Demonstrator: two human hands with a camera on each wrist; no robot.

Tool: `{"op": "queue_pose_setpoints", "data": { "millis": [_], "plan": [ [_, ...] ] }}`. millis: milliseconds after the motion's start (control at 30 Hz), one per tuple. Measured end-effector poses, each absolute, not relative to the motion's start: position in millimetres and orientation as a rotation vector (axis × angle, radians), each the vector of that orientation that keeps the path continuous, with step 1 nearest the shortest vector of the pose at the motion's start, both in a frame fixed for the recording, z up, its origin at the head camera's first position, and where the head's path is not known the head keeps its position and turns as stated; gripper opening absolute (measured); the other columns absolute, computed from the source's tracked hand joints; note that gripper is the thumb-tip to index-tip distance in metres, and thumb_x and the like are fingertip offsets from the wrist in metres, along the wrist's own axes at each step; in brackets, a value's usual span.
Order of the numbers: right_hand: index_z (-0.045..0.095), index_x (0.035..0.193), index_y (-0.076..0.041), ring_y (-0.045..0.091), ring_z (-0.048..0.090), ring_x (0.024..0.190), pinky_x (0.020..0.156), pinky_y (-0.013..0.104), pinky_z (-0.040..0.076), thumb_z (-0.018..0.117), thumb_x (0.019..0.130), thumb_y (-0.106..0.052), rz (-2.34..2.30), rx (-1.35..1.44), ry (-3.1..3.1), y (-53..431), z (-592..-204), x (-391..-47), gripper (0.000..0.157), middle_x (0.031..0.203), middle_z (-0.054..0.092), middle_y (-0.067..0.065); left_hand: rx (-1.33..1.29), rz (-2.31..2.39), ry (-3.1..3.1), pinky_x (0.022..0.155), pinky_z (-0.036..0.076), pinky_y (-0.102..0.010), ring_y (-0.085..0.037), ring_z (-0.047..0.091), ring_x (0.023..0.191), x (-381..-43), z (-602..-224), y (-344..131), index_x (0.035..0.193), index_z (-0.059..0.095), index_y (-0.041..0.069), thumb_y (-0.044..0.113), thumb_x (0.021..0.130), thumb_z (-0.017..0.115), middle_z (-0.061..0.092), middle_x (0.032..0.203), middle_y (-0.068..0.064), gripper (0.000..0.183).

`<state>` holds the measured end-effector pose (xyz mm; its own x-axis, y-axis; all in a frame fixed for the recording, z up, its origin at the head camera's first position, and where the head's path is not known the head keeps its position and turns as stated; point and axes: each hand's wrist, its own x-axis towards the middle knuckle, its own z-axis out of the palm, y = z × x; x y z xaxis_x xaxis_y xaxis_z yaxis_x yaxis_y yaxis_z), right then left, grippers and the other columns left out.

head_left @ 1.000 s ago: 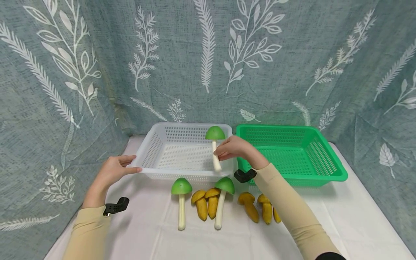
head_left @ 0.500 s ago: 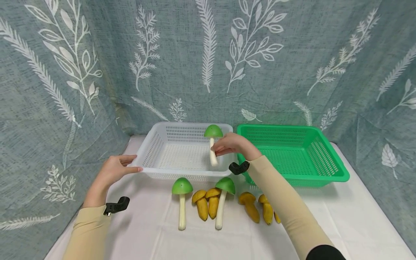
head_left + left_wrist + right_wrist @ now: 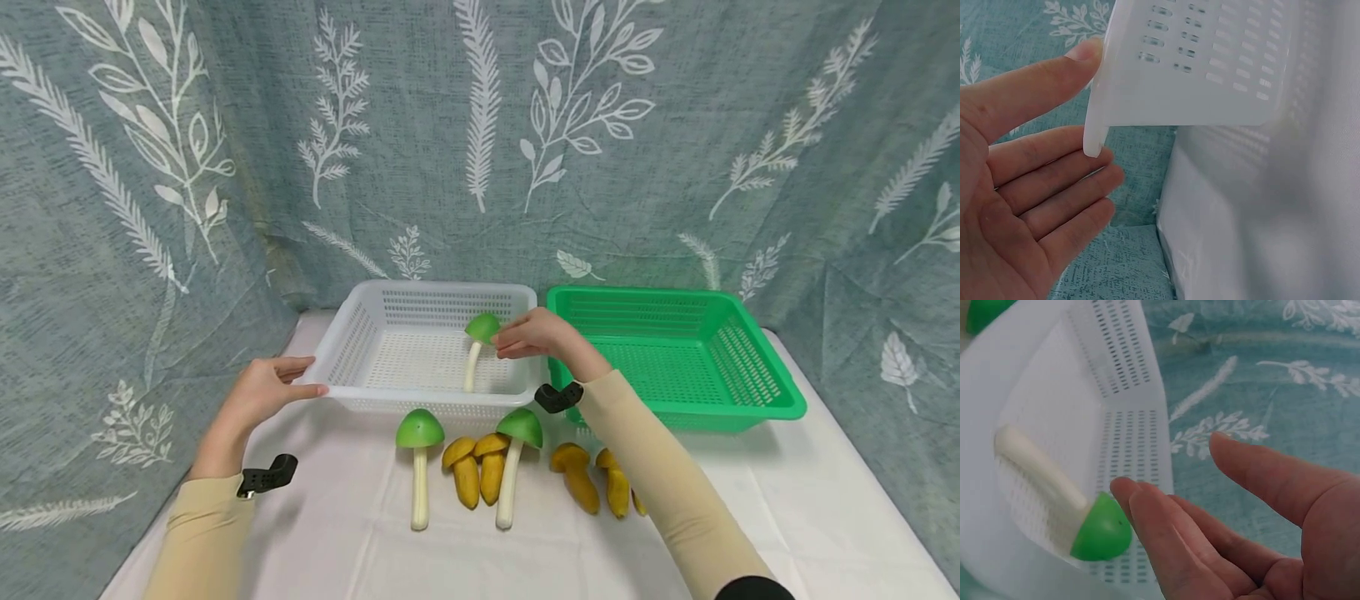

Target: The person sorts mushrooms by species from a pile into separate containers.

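A toy mushroom with a green cap and long white stem [image 3: 476,358] leans inside the white basket [image 3: 420,398], toward its right end. My right hand [image 3: 528,335] is over that end, its fingers apart from the thumb and nothing between them. In the right wrist view the fingertips are close beside the green cap [image 3: 1104,531]; whether they touch it I cannot tell. My left hand [image 3: 258,396] rests at the basket's left end, thumb and fingers spread. In the left wrist view the thumb touches the basket rim [image 3: 1099,112] and the straight fingers lie behind it.
A green basket [image 3: 750,411] stands right of the white one. In front lie two more green-capped mushrooms [image 3: 420,479] [image 3: 510,479] and several small brown mushrooms [image 3: 577,483]; my right sleeve partly covers one. A patterned grey-green curtain [image 3: 420,125] hangs behind.
My right hand has moved slightly left, then let go of the green-capped mushroom, which has dropped into the white basket. The left hand has not moved.
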<state>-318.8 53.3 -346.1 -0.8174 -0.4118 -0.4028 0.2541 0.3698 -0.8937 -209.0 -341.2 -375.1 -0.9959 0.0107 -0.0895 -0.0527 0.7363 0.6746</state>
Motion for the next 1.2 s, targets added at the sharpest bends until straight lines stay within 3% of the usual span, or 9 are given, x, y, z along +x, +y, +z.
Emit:
{"op": "queue_pose_setpoints", "data": {
  "millis": [333, 567, 967, 1200],
  "plan": [
    [0.059, 0.127, -0.002, 0.024, 0.065, 0.108, 0.089, 0.032, 0.054, 0.067, 0.089, -0.019, -1.507, -0.236, 2.132, 67, -347, -292, 0.042, 0.125, 0.062, 0.019, -0.032, 1.108, 2.835, 0.099, 0.04, -0.057, -0.045, 0.039, 0.131, -207, -374, -341, 0.142, 0.044, 0.003, 0.052, 0.078, 0.072, 0.042, 0.143, -0.026, 0.085],
    [0.06, 0.125, -0.002, 0.025, 0.066, 0.105, 0.095, 0.039, 0.051, 0.068, 0.089, -0.02, -1.559, -0.266, 2.158, 75, -352, -266, 0.041, 0.12, 0.065, 0.016, -0.038, 1.102, 2.837, 0.099, 0.04, -0.057, -0.045, 0.039, 0.131, -206, -371, -341, 0.142, 0.043, 0.003, 0.051, 0.079, 0.072, 0.041, 0.142, -0.027, 0.085],
    [0.065, 0.118, -0.004, 0.03, 0.067, 0.102, 0.083, 0.03, 0.057, 0.07, 0.087, -0.022, -1.554, -0.271, 2.234, 95, -371, -230, 0.036, 0.108, 0.07, 0.012, -0.028, 1.105, 2.843, 0.099, 0.04, -0.058, -0.046, 0.039, 0.13, -206, -372, -339, 0.141, 0.044, 0.002, 0.05, 0.079, 0.072, 0.042, 0.142, -0.027, 0.083],
    [0.065, 0.118, -0.001, 0.026, 0.068, 0.096, 0.087, 0.037, 0.055, 0.071, 0.086, -0.024, -1.543, -0.314, 2.268, 106, -386, -212, 0.04, 0.104, 0.071, 0.012, -0.027, 1.098, 2.849, 0.099, 0.04, -0.058, -0.045, 0.041, 0.129, -208, -373, -339, 0.141, 0.045, 0.003, 0.051, 0.079, 0.072, 0.043, 0.141, -0.027, 0.083]
  ]
}}
